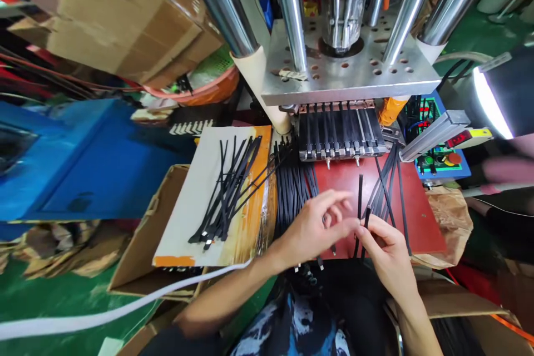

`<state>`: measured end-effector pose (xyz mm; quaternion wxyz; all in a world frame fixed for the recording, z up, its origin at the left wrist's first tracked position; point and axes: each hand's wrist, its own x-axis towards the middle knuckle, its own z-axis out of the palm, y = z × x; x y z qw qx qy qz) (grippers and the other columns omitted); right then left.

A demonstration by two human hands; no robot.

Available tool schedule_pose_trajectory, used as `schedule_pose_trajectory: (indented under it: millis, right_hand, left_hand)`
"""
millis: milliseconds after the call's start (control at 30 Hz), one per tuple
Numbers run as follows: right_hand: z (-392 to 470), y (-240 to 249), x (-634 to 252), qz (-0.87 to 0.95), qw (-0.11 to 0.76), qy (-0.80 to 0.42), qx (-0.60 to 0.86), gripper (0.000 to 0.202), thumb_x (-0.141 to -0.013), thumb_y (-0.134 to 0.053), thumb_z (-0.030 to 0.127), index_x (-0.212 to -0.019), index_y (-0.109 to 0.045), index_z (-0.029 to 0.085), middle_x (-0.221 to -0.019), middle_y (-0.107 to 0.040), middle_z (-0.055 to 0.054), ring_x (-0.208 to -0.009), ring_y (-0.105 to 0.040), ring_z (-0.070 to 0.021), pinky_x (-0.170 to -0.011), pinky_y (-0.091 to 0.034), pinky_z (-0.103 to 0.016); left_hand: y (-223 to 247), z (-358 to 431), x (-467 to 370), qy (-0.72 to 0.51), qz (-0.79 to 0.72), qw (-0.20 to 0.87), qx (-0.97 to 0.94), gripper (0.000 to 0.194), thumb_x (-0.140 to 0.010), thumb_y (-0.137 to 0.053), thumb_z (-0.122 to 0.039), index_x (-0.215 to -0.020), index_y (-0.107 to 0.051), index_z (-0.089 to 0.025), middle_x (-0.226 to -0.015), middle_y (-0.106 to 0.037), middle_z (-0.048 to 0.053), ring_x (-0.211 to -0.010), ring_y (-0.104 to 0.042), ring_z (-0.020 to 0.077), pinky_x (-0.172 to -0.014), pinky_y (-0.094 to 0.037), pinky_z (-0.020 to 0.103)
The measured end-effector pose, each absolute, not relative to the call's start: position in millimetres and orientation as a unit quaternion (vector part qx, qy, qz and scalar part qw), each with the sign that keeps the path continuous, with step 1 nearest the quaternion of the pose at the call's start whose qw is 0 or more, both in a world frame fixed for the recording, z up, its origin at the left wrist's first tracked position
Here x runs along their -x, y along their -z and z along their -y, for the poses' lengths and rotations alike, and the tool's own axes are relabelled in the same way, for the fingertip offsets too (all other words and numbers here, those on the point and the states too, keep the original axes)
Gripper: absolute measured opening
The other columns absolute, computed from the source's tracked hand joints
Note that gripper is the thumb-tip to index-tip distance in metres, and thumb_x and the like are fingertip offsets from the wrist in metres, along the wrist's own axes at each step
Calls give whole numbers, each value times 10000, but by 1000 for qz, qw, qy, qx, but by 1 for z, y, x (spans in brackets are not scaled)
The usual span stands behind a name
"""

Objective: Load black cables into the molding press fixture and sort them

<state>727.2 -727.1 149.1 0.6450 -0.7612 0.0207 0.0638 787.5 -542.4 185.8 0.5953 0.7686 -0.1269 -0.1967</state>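
My right hand pinches thin flat black cables between thumb and fingers; two ends stick up above the fingertips. My left hand is beside it, fingers apart and partly curled, its thumb tip against the cables and the right fingertips. Whether that thumb presses on a cable is hard to see. Beyond the hands, several black cables lie side by side in the metal fixture under the press. A bundle of loose cables lies left of my hands, and more cables lie to the right on the red board.
Steel press columns and a thick plate stand over the fixture. A white board at left carries a pile of cables with metal plugs. A control box and a bright lamp are at right. A white cord crosses lower left.
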Motion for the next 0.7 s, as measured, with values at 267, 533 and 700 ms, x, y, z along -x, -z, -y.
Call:
schedule_pose_trajectory:
  millis: [267,533,700]
  right_hand:
    - [733,-149,-719,20,609,-17,792,198,-1043,-630,365,-1061,-817,302,-989,-633,-65,-835,-631,-214,-618,-480,-305]
    - [739,-174,-744,141,575,36,805,215,-1049,-613,186,-859,-709,218,-795,-602,-8,-657,-537,-129,-581,-427,-251]
    - [730,-178,-759,144,562,53,813,191,-1038,-637,183,-871,-723,218,-744,-581,15,-644,-527,-117,-575,-402,-244]
  left_hand:
    - [-211,544,-818,207,168,652,-710,234,-980,-724,-347,-918,-841,-154,-952,-801,72,-859,-708,175,-775,-545,260]
    - [-207,539,-814,310,131,721,-606,304,-868,-878,-416,-962,-843,-129,-902,-745,58,-675,-687,118,-647,-575,239]
    - [-205,541,-822,231,146,705,-655,274,-808,-933,-380,-862,-820,-136,-794,-730,21,-629,-638,100,-600,-523,212]
